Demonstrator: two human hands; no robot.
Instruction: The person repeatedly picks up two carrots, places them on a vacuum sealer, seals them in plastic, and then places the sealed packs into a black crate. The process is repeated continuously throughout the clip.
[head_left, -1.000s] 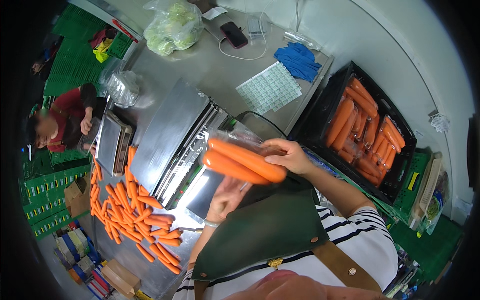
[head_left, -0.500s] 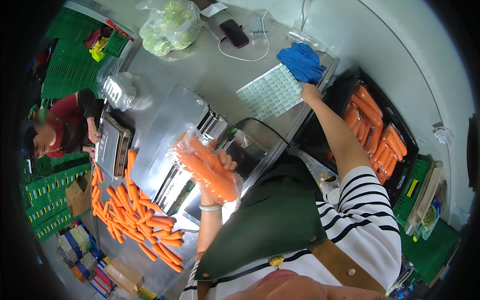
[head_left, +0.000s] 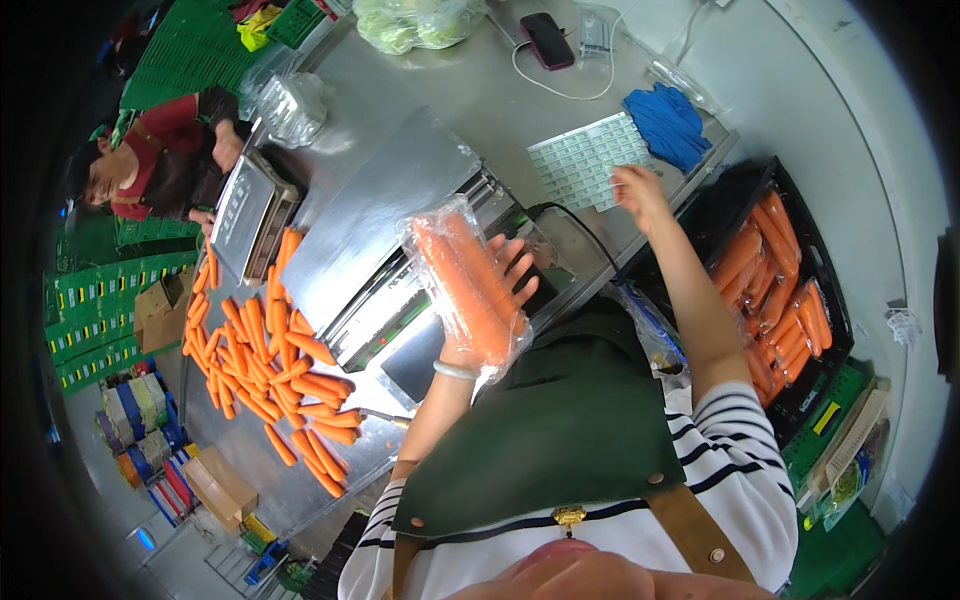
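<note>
On my left hand point(head_left: 512, 270) lies a clear-wrapped pack of carrots point(head_left: 466, 285), tilted over the palm. The fingers show spread past its right side, and the thumb is hidden by the pack. My right hand point(head_left: 641, 196) is over the right edge of a sheet of pale green labels point(head_left: 590, 160), its thumb and fingers drawn together. Whatever is between those fingertips is too small to make out. The label sheet lies flat on the steel table point(head_left: 455, 85), beside a crumpled blue cloth point(head_left: 667, 125).
A wrapping machine point(head_left: 400, 270) stands left of the pack. Loose carrots point(head_left: 265, 360) are heaped beyond it, near a scale point(head_left: 257, 215) with a co-worker point(head_left: 165, 160) behind. At right, a black crate point(head_left: 815, 370) holds wrapped carrot packs. A phone point(head_left: 547, 41) and cable lie at the back.
My left hand has turned the pack more upright, and its fingers have spread. My right hand has drawn back slightly from the label sheet's edge. The whole view has shifted.
</note>
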